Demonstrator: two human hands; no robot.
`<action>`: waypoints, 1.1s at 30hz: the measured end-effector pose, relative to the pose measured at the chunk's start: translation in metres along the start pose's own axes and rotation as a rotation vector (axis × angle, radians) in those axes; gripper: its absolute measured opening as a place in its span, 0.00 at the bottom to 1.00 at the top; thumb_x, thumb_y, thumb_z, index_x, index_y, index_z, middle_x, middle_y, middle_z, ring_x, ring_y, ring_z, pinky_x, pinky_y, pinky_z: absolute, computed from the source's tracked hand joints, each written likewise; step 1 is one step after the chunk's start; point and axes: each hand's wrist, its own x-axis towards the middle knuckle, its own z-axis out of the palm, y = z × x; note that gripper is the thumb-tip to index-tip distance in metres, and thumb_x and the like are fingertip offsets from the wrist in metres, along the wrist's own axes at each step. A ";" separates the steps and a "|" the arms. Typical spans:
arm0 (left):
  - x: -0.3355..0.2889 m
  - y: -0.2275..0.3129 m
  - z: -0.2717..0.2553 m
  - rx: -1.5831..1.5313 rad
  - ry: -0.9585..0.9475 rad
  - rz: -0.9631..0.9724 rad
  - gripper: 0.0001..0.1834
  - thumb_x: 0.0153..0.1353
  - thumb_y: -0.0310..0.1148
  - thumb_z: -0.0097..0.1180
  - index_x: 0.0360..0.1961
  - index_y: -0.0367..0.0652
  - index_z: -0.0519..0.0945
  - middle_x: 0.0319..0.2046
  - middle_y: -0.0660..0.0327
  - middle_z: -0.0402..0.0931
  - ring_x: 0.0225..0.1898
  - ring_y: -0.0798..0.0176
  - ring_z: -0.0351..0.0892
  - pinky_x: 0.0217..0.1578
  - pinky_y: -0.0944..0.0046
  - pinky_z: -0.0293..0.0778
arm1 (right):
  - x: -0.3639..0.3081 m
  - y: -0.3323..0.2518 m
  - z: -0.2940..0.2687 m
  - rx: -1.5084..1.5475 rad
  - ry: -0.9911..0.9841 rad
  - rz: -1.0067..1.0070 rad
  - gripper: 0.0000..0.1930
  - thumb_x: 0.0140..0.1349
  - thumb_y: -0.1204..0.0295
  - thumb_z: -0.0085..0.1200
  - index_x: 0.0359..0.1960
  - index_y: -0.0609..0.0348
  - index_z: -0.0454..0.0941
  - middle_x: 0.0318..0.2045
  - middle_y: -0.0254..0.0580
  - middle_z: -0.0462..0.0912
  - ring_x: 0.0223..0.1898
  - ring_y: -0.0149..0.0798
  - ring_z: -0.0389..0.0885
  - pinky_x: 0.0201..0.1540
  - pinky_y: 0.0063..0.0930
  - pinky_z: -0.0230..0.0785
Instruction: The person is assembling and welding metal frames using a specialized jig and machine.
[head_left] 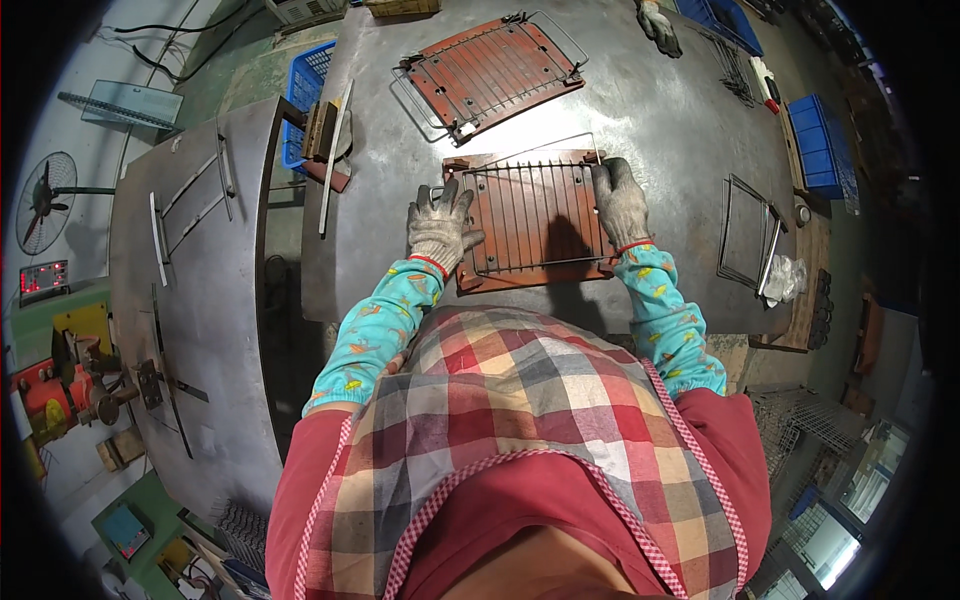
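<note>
In front of me a red-brown board (540,277) lies on the grey metal table, with a dark wire rack (530,215) of parallel rods on top of it. At the board's left edge is my gloved left hand (440,222), fingers spread apart and thumb reaching over the edge. My gloved right hand (622,203) closes around the rack's right end near the far corner. What lies under both palms is hidden. Farther off sits a second red-brown board (495,75), tilted to my view, carrying another wire rack with loops at both ends.
Bent wire frames (735,230) lie at the table's right, beside crumpled clear plastic (785,280). A glove (658,28) rests at the far edge. Blue crates (822,145) stand right; another blue basket (300,85) stands left. A second metal table (215,330) holds metal strips.
</note>
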 end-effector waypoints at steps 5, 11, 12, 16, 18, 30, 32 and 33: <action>0.001 0.005 -0.007 -0.002 -0.041 -0.047 0.39 0.52 0.60 0.54 0.64 0.60 0.61 0.66 0.64 0.52 0.64 0.42 0.50 0.60 0.44 0.55 | 0.003 0.022 0.009 -0.111 0.049 -0.142 0.16 0.64 0.58 0.46 0.50 0.48 0.69 0.37 0.57 0.79 0.40 0.63 0.76 0.42 0.50 0.70; -0.001 0.007 -0.012 0.014 -0.047 -0.050 0.39 0.51 0.58 0.56 0.64 0.60 0.62 0.66 0.64 0.53 0.64 0.46 0.51 0.59 0.47 0.58 | 0.021 0.082 0.014 -0.583 -0.039 0.030 0.46 0.44 0.50 0.66 0.64 0.47 0.55 0.52 0.51 0.71 0.55 0.52 0.69 0.54 0.46 0.66; 0.000 0.007 -0.014 0.022 -0.052 -0.054 0.39 0.51 0.58 0.56 0.64 0.60 0.62 0.66 0.64 0.53 0.64 0.46 0.51 0.59 0.47 0.58 | 0.028 0.087 0.024 -0.406 -0.133 0.219 0.49 0.43 0.50 0.67 0.65 0.47 0.52 0.56 0.54 0.67 0.58 0.55 0.66 0.57 0.47 0.65; 0.001 0.005 -0.011 -0.005 -0.083 -0.046 0.40 0.51 0.57 0.57 0.64 0.59 0.62 0.66 0.63 0.52 0.63 0.46 0.51 0.58 0.47 0.59 | 0.034 0.092 0.024 -0.285 -0.181 0.251 0.49 0.44 0.51 0.68 0.64 0.56 0.52 0.59 0.58 0.64 0.60 0.57 0.64 0.59 0.47 0.64; 0.000 0.005 -0.006 0.023 -0.052 -0.037 0.40 0.50 0.57 0.58 0.64 0.59 0.62 0.66 0.63 0.52 0.62 0.46 0.51 0.58 0.47 0.60 | 0.038 0.086 0.020 -0.301 -0.235 0.291 0.48 0.45 0.52 0.68 0.63 0.59 0.53 0.59 0.60 0.64 0.60 0.57 0.66 0.59 0.47 0.64; -0.006 0.044 -0.005 0.038 -0.187 0.169 0.51 0.47 0.67 0.54 0.68 0.54 0.53 0.69 0.58 0.44 0.70 0.45 0.37 0.64 0.33 0.28 | 0.062 0.061 0.016 -0.460 -0.420 0.404 0.43 0.48 0.61 0.63 0.61 0.67 0.51 0.52 0.61 0.72 0.55 0.50 0.73 0.58 0.41 0.68; -0.008 0.056 0.006 -0.007 -0.163 0.294 0.49 0.45 0.65 0.57 0.66 0.53 0.57 0.68 0.58 0.46 0.69 0.44 0.40 0.63 0.31 0.33 | 0.055 0.060 0.015 -0.432 -0.397 0.362 0.43 0.49 0.61 0.63 0.60 0.69 0.51 0.49 0.61 0.74 0.52 0.51 0.75 0.57 0.41 0.70; -0.005 0.059 0.005 -0.009 -0.164 0.298 0.49 0.45 0.65 0.57 0.66 0.53 0.57 0.68 0.58 0.46 0.69 0.44 0.40 0.63 0.31 0.33 | 0.054 0.062 0.016 -0.441 -0.392 0.352 0.43 0.49 0.59 0.63 0.60 0.69 0.51 0.50 0.61 0.73 0.52 0.51 0.75 0.57 0.43 0.69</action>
